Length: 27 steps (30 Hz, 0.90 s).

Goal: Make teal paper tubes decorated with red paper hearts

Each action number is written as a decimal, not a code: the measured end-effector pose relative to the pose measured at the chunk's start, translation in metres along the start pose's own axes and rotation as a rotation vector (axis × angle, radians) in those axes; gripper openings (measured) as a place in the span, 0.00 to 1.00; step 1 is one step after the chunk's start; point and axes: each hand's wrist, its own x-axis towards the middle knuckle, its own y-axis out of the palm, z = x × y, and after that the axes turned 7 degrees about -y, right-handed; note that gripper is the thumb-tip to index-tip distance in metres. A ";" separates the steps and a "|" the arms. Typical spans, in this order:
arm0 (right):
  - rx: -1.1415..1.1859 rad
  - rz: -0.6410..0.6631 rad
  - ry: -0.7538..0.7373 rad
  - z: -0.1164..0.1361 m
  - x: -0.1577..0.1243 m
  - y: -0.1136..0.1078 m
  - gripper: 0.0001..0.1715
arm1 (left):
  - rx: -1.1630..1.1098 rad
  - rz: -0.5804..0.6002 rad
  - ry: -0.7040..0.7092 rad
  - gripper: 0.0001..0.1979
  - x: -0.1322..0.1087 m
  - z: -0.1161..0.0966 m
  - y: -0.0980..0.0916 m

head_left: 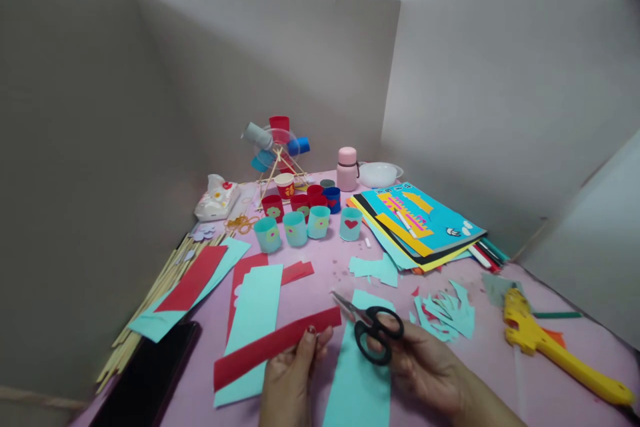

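Note:
My left hand (295,367) pinches a long red paper strip (260,350) between thumb and fingers, tilted up toward the right. In my right hand (420,360) is a pair of scissors (370,328) with black handles, fingers at the loops. The blades point up and left, just beyond the strip's right end; whether they touch it I cannot tell. A light blue paper strip (363,387) lies on the table beneath the scissors. Under the red strip is another light blue sheet (257,307). Blue paper scraps (445,310) lie to the right.
Small paper cups (295,229) and a stick-built wheel model (277,147) stand at the back. At right lie stacked coloured sheets (420,213) and a yellow glue gun (560,350). Wooden sticks (145,307) and a dark phone (150,380) are at left. Grey panels (280,60) surround the table.

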 end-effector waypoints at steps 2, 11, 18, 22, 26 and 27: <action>0.060 0.054 0.080 -0.003 0.002 -0.002 0.29 | 0.026 0.043 0.051 0.14 0.000 0.001 -0.001; 0.107 0.089 -0.069 -0.020 0.005 0.005 0.24 | 0.256 0.246 0.468 0.06 -0.001 0.001 -0.010; -0.209 -0.059 -0.374 -0.018 -0.001 0.026 0.26 | 0.580 0.301 0.748 0.06 0.000 0.012 -0.015; -0.255 -0.130 -0.430 -0.011 -0.007 0.029 0.27 | 0.566 0.347 0.641 0.09 -0.006 0.018 -0.009; -0.288 -0.114 -0.545 -0.008 -0.011 0.030 0.25 | 0.325 0.255 0.303 0.29 -0.004 0.028 0.004; -0.298 -0.113 -0.568 -0.008 -0.011 0.030 0.24 | 0.284 0.248 0.179 0.29 -0.003 0.031 0.007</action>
